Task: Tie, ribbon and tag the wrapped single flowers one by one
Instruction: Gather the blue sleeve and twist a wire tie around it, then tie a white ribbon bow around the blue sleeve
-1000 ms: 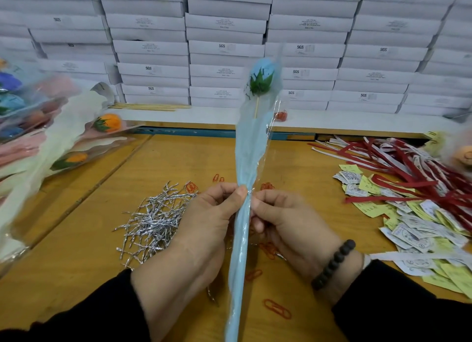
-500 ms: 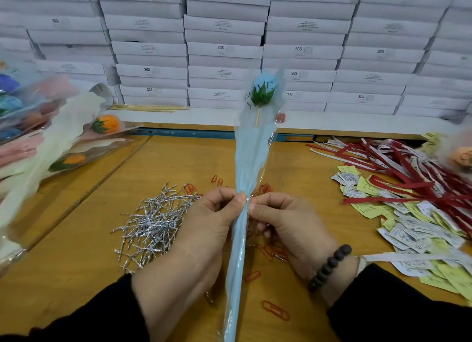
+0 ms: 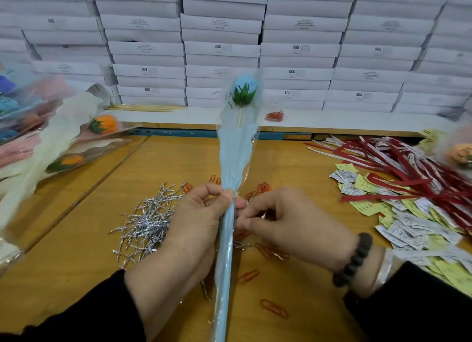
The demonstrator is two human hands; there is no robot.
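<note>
The wrapped blue flower [image 3: 231, 168] stands nearly upright above the table [image 3: 76, 252], its long axis running from the bloom at the top down between both hands. The left hand [image 3: 189, 229] grips the gathered neck of the wrap. The right hand [image 3: 288, 224], just beside it on the right, seems to pinch a thin silver tie there; the tie itself is hardly visible. The twisting must go around this neck.
</note>
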